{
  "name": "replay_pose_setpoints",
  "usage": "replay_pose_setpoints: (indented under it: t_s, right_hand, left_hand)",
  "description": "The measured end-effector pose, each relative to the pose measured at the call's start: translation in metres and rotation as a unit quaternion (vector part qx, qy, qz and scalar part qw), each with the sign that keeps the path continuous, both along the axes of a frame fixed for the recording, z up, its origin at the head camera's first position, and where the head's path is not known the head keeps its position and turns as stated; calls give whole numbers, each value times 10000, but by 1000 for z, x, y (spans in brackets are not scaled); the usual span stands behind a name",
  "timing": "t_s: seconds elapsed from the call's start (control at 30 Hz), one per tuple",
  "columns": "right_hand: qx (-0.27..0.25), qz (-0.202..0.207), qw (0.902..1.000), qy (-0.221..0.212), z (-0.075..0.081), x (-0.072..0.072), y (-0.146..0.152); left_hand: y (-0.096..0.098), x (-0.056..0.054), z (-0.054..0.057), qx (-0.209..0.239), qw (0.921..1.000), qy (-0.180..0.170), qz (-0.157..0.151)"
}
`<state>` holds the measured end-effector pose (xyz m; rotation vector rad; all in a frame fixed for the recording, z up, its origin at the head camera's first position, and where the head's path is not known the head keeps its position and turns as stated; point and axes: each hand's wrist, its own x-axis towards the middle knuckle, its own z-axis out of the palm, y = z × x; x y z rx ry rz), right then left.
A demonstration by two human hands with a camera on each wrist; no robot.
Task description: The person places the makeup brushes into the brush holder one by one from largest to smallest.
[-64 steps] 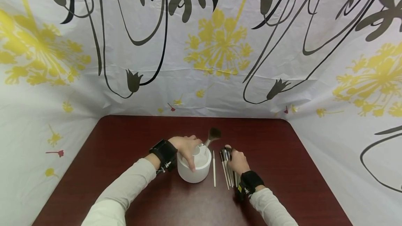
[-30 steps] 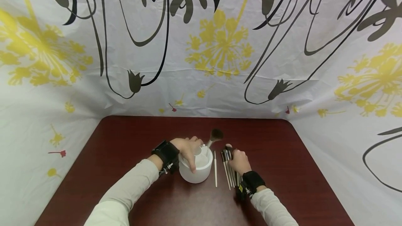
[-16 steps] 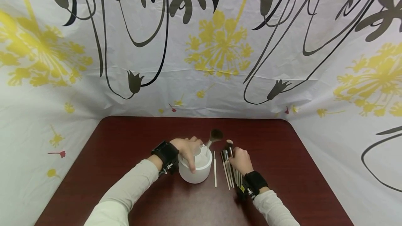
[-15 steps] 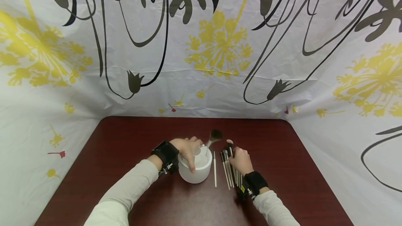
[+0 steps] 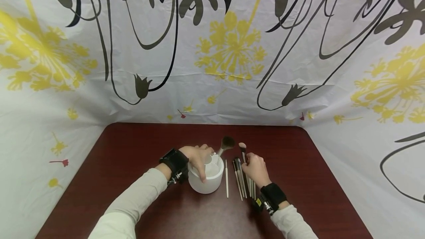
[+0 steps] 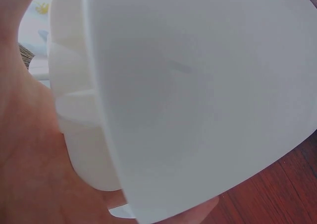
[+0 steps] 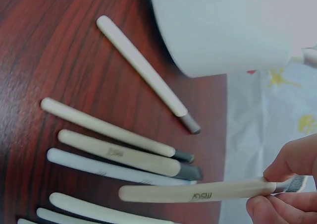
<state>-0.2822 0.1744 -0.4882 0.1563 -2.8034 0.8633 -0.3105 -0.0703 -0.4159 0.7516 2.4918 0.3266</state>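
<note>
My left hand (image 5: 198,158) grips a round white makeup brush holder (image 5: 205,186) by its rim, the thumb lying over the near side. Dividers show inside it, and a large fluffy makeup brush (image 5: 227,143) leans out at the right. In the right wrist view, my right hand pinches one makeup brush (image 7: 193,192) near its metal collar, the handle raised over the others. Its pale-tipped bristles (image 5: 242,145) point away beyond my right hand (image 5: 257,169). Several brushes (image 7: 119,152) lie side by side under that hand. A thin brush (image 5: 227,183) lies alone between holder and row.
The dark red wooden table (image 5: 159,209) has rounded far corners. A white cloth (image 5: 212,47) with yellow and grey flowers hangs behind it and along both sides. Black camera straps (image 5: 174,163) sit on both wrists.
My right hand has lifted one brush out of the row, and its bristle end has moved forward, clear of the other brush heads. My left hand stays on the holder.
</note>
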Motion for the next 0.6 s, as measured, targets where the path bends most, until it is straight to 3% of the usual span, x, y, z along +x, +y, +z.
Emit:
replay_pose_setpoints:
  t_s: [0.6]
  right_hand:
    - [-109,265,9963,806,27,19,-3]
  left_hand:
    - [0,0,0,-77,10000,-27,-29]
